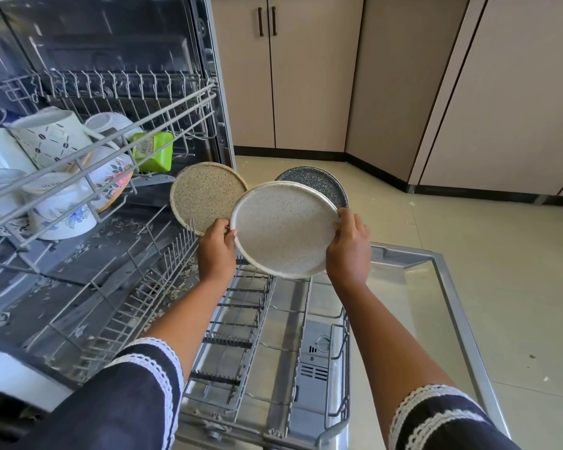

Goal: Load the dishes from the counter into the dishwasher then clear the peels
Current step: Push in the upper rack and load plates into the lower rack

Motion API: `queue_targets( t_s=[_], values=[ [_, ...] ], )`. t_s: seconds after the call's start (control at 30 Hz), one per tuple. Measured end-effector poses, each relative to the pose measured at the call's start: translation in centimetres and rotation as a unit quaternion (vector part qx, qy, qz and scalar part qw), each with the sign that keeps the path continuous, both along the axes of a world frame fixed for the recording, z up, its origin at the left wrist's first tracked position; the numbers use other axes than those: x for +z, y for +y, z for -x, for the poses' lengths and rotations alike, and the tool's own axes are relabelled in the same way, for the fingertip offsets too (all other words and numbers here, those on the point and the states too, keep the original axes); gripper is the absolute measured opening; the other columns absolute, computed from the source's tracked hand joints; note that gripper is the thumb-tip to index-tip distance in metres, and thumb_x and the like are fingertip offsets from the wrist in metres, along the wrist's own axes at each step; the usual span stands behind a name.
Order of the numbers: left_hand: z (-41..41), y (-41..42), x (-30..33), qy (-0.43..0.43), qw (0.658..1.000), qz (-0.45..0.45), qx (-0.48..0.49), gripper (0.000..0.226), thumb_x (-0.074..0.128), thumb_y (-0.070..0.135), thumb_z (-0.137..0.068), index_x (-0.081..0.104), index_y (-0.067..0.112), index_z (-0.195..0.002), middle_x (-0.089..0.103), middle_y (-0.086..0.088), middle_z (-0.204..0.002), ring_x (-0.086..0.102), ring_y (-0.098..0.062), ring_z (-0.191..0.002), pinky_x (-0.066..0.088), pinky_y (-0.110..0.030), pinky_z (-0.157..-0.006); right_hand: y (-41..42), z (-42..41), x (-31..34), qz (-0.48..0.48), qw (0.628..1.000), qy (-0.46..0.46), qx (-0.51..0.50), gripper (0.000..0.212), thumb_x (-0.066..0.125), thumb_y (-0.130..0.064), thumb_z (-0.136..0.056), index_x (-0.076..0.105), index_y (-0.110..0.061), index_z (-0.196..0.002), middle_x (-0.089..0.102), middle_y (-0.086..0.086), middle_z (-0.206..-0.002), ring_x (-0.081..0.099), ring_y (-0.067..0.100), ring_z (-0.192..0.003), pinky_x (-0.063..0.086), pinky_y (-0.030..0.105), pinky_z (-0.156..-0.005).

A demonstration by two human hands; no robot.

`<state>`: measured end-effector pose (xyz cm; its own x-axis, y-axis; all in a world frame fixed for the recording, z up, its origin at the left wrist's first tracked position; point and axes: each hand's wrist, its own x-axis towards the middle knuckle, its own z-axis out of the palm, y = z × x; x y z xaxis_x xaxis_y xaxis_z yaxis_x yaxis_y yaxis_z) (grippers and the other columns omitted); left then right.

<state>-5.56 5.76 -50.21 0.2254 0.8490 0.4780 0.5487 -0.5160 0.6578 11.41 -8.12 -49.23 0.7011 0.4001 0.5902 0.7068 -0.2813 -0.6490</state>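
Note:
A white speckled plate [283,228] hangs over the lower rack [241,336] of the open dishwasher. My right hand [348,248] grips its right rim, and my left hand [216,251] touches its left rim. The left hand also holds a tan speckled plate [205,193] by its lower edge, fanned out to the left. Behind the white plate a dark grey speckled plate [319,183] sticks out at the upper right; which hand carries it is hidden. The lower rack is pulled out onto the door and holds no dishes in its visible part.
The upper rack [111,125] is pulled out at the left and holds several white patterned mugs and bowls and a green container [152,151]. The dishwasher door [436,287] lies flat over a tiled floor. Beige cabinets [306,76] stand behind.

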Motion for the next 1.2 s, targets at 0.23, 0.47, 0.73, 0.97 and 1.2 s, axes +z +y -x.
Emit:
queue_targets(
  t_s=[0.23,0.47,0.73,0.97,1.2],
  values=[
    [-0.1,-0.2,-0.3,0.008,1.000,-0.013,-0.021,0.011,0.058,0.009,-0.094,0.061,0.007,-0.104,0.067,-0.008,-0.096,0.055,-0.020,-0.079,0.039,-0.028,-0.061,-0.2,-0.2,-0.1,0.011,1.000,0.006,-0.009,0.039,0.040,0.012,-0.085,0.057,-0.009,-0.114,0.061,0.006,-0.104,0.045,0.026,-0.088,0.041,0.037,-0.065],
    [0.6,-0.4,-1.0,-0.022,0.999,-0.022,-0.021,0.015,0.054,0.013,-0.096,0.058,0.009,-0.110,0.064,-0.006,-0.101,0.057,-0.021,-0.083,0.041,-0.028,-0.062,-0.5,0.2,0.3,-0.001,1.000,-0.011,0.009,0.032,0.041,0.006,-0.090,0.056,-0.010,-0.114,0.060,0.005,-0.106,0.046,0.026,-0.091,0.042,0.039,-0.068],
    [2.2,-0.4,-1.2,-0.029,0.998,-0.025,-0.041,0.021,0.054,0.012,-0.096,0.058,0.008,-0.117,0.063,-0.008,-0.105,0.059,-0.023,-0.088,0.053,-0.037,-0.068,-0.6,0.7,0.5,0.012,0.999,-0.022,0.025,0.037,0.042,0.009,-0.086,0.055,-0.009,-0.115,0.059,0.007,-0.106,0.046,0.028,-0.092,0.039,0.037,-0.069],
    [1.8,-1.2,-1.8,-0.001,0.999,-0.033,-0.039,0.017,0.056,0.009,-0.095,0.060,0.006,-0.111,0.064,-0.010,-0.097,0.054,-0.021,-0.081,0.041,-0.029,-0.062,-1.5,0.4,0.6,0.043,0.999,0.011,0.024,0.036,0.038,0.008,-0.085,0.054,-0.010,-0.110,0.059,0.007,-0.103,0.045,0.027,-0.088,0.041,0.038,-0.067],
    [1.7,-1.2,-1.4,0.010,0.999,-0.001,-0.040,0.018,0.053,0.014,-0.097,0.059,0.011,-0.114,0.064,-0.008,-0.102,0.056,-0.022,-0.085,0.043,-0.030,-0.065,-2.0,0.4,0.9,0.065,0.997,0.015,0.039,0.031,0.036,0.007,-0.087,0.051,-0.011,-0.107,0.059,0.007,-0.102,0.045,0.027,-0.089,0.043,0.038,-0.066]
  ],
)
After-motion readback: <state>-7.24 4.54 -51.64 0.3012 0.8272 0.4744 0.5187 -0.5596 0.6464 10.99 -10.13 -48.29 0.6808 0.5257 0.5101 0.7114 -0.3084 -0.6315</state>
